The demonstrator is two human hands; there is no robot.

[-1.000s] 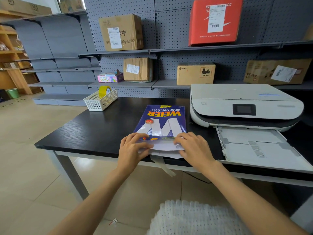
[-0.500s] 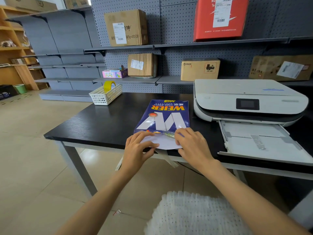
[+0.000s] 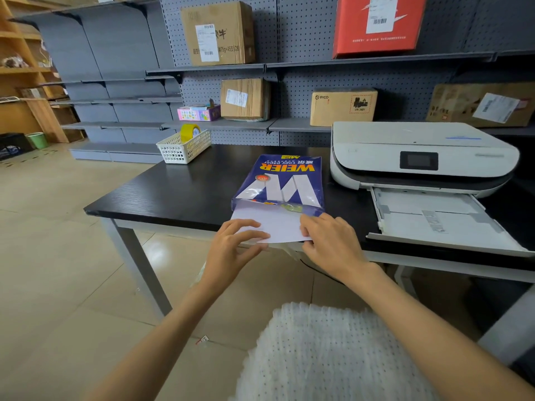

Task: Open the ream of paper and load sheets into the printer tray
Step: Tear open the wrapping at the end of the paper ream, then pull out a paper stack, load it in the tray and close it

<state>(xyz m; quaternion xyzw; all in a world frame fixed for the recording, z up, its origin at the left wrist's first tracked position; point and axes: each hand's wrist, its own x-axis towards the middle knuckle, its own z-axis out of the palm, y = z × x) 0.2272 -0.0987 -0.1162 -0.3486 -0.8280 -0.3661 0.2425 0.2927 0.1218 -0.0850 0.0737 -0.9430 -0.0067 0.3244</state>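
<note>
A blue ream of paper lies on the black table, its near end torn open. White sheets stick out of that end past the table's front edge. My left hand pinches the sheets' near left corner, thumb under and fingers on top. My right hand grips their right edge. To the right stands a white printer, its paper tray pulled out toward me and holding no loose sheets.
A white basket with a yellow tape roll stands at the table's back left. Grey shelves with cardboard boxes run behind the table. A strip of torn wrapper hangs below the table edge under the sheets.
The white sheets have slid further out of the wrapper toward me. Both hands have drawn back with them, and my view has shifted closer and to the left.
</note>
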